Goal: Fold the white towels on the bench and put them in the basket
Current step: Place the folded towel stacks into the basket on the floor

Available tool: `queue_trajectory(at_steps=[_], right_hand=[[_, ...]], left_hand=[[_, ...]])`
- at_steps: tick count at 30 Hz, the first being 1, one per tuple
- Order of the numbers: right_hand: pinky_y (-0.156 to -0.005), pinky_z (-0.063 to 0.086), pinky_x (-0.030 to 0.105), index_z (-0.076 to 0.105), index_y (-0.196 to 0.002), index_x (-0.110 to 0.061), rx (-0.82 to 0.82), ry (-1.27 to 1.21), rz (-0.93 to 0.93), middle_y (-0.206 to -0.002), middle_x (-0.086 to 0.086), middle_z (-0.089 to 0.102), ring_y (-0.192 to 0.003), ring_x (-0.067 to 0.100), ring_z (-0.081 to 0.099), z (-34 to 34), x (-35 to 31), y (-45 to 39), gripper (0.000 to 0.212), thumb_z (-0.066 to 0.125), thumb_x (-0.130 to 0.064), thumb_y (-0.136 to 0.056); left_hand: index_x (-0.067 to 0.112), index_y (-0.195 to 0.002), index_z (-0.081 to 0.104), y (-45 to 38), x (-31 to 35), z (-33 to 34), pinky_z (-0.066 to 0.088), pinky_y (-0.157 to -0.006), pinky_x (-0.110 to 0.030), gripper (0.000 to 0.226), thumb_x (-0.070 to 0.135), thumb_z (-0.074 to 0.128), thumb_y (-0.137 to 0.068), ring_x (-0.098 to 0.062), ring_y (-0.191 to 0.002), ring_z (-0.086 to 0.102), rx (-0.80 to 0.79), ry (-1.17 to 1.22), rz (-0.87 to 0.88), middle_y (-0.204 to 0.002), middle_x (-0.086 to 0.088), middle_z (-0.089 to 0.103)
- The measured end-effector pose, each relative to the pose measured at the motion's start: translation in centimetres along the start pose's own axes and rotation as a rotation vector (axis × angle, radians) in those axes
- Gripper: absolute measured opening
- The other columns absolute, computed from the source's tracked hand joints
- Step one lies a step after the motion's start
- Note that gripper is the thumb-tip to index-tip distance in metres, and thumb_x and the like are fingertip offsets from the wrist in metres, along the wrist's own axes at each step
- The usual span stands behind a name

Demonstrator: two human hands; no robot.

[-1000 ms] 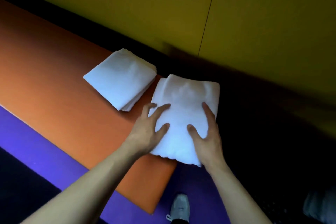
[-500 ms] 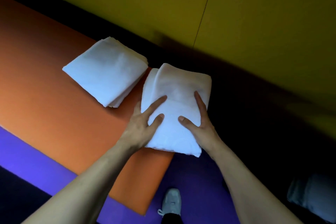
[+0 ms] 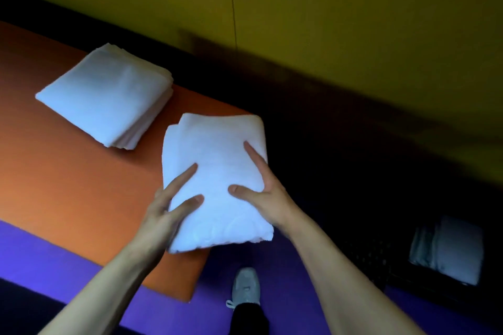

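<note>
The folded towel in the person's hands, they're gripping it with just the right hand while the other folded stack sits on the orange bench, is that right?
Not quite. The head view shows both hands on the folded towel: the left hand grips its left edge and the right hand its right side. The other folded stack does sit on the orange bench.

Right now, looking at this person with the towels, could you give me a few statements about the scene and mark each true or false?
1. Both hands grip the folded towel. True: left hand, right hand.
2. A second folded towel lies on the orange bench. True.
3. The second towel touches the held one. False: they lie apart.
4. The wall is blue. False: it is yellow.
5. A grey shoe shows below the towel. True.
</note>
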State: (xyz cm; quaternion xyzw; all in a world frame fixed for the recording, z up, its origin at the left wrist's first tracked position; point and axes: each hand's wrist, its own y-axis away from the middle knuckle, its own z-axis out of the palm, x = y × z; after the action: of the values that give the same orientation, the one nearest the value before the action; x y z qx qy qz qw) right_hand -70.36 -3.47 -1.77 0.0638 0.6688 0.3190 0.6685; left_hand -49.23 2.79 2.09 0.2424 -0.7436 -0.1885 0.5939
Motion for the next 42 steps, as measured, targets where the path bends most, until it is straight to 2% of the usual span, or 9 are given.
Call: queue_trajectory(at_steps=[4, 7, 10, 12, 17, 23, 35, 40, 42], right_hand=[[-0.114, 0.043, 0.043, 0.038, -0.138, -0.069, 0.0, -0.058, 0.024, -0.153, -0.019, 0.043, -0.14, 0.01, 0.045, 0.6, 2.5, 2.1, 0.088, 0.084, -0.04, -0.07], [-0.114, 0.042, 0.044, 0.039, -0.137, -0.069, -0.019, -0.084, 0.023, -0.153, -0.017, 0.044, -0.141, 0.012, 0.044, -0.6, 3.5, 2.9, 0.087, 0.084, -0.039, -0.068], [-0.114, 0.043, 0.043, 0.042, -0.137, -0.068, -0.016, -0.12, 0.002, -0.153, -0.016, 0.044, -0.14, 0.011, 0.045, -2.4, 4.5, 3.9, 0.086, 0.085, -0.035, -0.07], [-0.113, 0.043, 0.043, 0.042, -0.138, -0.066, 0.005, -0.134, -0.031, -0.153, -0.018, 0.044, -0.14, 0.01, 0.045, -4.6, 5.2, 4.9, 0.085, 0.085, -0.032, -0.073], [-0.112, 0.043, 0.051, 0.04, -0.141, -0.063, 0.066, -0.155, -0.055, -0.155, -0.015, 0.042, -0.143, 0.018, 0.043, -13.2, 7.8, 10.1, 0.086, 0.084, -0.032, -0.074], [-0.105, 0.05, 0.05, 0.042, -0.141, -0.061, 0.237, -0.204, -0.021, -0.151, -0.01, 0.048, -0.135, 0.019, 0.053, -26.5, 12.6, 19.6, 0.082, 0.081, -0.017, -0.083], [-0.095, 0.057, 0.039, 0.047, -0.134, -0.066, 0.526, -0.208, 0.023, -0.135, -0.022, 0.058, -0.12, 0.01, 0.063, -46.2, 26.4, 28.6, 0.075, 0.073, -0.012, -0.089], [-0.099, 0.055, 0.039, 0.045, -0.136, -0.065, 0.538, -0.158, 0.04, -0.141, -0.016, 0.054, -0.121, 0.012, 0.061, -51.5, 32.4, 25.0, 0.075, 0.075, -0.017, -0.087], [-0.098, 0.055, 0.03, 0.044, -0.14, -0.061, 0.533, -0.145, 0.042, -0.144, -0.011, 0.054, -0.121, 0.009, 0.06, -52.6, 34.4, 23.6, 0.075, 0.076, -0.018, -0.087]], left_hand=[[0.062, -0.131, 0.054, 2.6, -0.8, 0.8, 0.034, -0.112, -0.031, 0.057, 0.046, 0.078, -0.082, 0.021, -0.122, 0.042, 0.039, -0.071, 0.018, -0.143, 0.014, 0.049], [0.058, -0.132, 0.056, 3.4, -1.3, 2.3, 0.036, -0.113, -0.034, 0.061, 0.051, 0.073, -0.074, 0.01, -0.129, 0.045, 0.046, -0.063, 0.006, -0.144, 0.013, 0.051], [0.048, -0.131, 0.062, 3.9, -1.6, 4.7, 0.04, -0.115, -0.039, 0.052, 0.022, 0.074, -0.088, -0.002, -0.133, 0.051, 0.07, 0.032, 0.014, -0.143, 0.015, 0.056], [0.043, -0.129, 0.066, 4.5, -1.3, 7.3, 0.049, -0.107, -0.031, 0.052, 0.007, 0.067, -0.091, -0.001, -0.127, 0.056, 0.081, 0.096, 0.034, -0.138, 0.017, 0.062], [0.04, -0.128, 0.068, 5.7, -1.2, 16.9, 0.056, -0.086, -0.018, 0.054, 0.002, 0.067, -0.09, -0.003, -0.117, 0.065, -0.038, 0.149, 0.045, -0.131, 0.013, 0.067], [0.052, -0.128, 0.063, 7.2, -2.3, 31.8, 0.054, -0.101, -0.04, 0.059, 0.028, 0.079, -0.076, -0.015, -0.123, 0.062, -0.228, 0.031, 0.048, -0.139, 0.002, 0.057], [0.062, -0.125, 0.059, 4.2, -9.6, 57.9, 0.048, -0.108, -0.035, 0.057, 0.043, 0.074, -0.073, -0.01, -0.129, 0.054, -0.481, -0.105, 0.143, -0.143, 0.005, 0.051], [0.043, -0.127, 0.067, -0.1, -13.7, 63.8, 0.053, -0.088, -0.013, 0.052, 0.012, 0.075, -0.086, 0.0, -0.117, 0.062, -0.484, -0.051, 0.167, -0.133, 0.009, 0.063], [0.042, -0.126, 0.068, -1.6, -15.0, 65.1, 0.051, -0.086, -0.01, 0.051, 0.011, 0.075, -0.085, 0.001, -0.113, 0.062, -0.454, -0.066, 0.167, -0.132, 0.007, 0.065]])
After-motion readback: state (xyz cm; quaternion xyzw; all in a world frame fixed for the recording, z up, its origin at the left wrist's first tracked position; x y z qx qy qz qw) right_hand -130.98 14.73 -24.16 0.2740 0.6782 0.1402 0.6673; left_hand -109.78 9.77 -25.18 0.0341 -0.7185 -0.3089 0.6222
